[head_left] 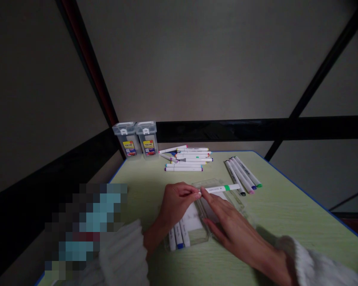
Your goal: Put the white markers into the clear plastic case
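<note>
A white marker (217, 189) with a green band slants over an open clear plastic case (207, 234). My left hand (176, 200) is closed in a pinch on the marker's near-left end, and its fingers hide that tip. The fingers of my right hand (229, 220) stretch out and touch the marker close to the same end, with the thumb apart and lower, over the case. Several white markers (178, 234), one with a blue end, lie side by side in the left half of the case, below my left hand.
Behind my hands lies a loose pile of white markers (187, 163) with coloured ends. Several thicker markers (243, 174) rest at the right. Two lidded clear boxes (129, 145) with yellow labels stand at the back left. A blue edge (304, 190) borders the table.
</note>
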A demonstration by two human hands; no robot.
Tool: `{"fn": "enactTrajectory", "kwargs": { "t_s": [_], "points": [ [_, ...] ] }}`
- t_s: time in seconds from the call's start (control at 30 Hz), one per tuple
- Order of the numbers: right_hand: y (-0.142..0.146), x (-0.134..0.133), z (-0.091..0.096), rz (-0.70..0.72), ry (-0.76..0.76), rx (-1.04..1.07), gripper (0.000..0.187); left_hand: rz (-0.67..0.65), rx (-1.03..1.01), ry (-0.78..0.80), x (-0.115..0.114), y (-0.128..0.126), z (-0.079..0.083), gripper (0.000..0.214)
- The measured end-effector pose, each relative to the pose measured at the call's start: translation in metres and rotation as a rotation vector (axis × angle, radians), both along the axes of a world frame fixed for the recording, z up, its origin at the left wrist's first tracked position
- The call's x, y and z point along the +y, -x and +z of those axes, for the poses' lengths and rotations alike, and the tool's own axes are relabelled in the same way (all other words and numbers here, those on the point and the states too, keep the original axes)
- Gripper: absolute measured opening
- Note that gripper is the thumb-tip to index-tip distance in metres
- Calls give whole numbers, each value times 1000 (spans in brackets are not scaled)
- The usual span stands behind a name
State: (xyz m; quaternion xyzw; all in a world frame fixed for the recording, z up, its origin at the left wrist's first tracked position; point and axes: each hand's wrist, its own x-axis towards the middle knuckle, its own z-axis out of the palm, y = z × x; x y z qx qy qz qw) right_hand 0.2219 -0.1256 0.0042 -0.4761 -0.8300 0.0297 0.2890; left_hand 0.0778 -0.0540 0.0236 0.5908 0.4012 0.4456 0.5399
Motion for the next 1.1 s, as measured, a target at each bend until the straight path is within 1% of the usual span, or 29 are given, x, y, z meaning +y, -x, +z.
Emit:
{"fn": "enactTrajectory", "kwargs": {
  "t_s": [0.27, 0.37, 0.5, 0.57, 0.67, 0.87, 0.93, 1.1],
  "points": [
    [-1, 2, -5, -15, 39, 15, 61, -45, 22, 20, -1, 0, -1, 15],
    [-2, 2, -5, -9, 51, 33, 59, -123, 16, 46, -3, 0, -2, 20],
    [-2, 1, 0, 7, 112, 75, 53, -254, 9, 94, -5, 0, -2, 23],
    [-2, 1, 3, 12, 123, 98, 47, -295, 8, 61, -5, 1, -1, 22],
    [-3, 2, 7, 11, 115, 112, 41, -322, 30, -15, -3, 3, -1, 18],
    [-5, 2, 5, -4, 37, 83, 35, -315, 12, -3, 2, 3, -5, 19],
    [-5, 1, 5, 14, 29, 67, 35, -260, 10, 10, 4, 3, -7, 20],
    [-1, -2, 8, 96, 55, -1, 33, -54, -35, 98, 16, 6, -9, 21]
  ]
}}
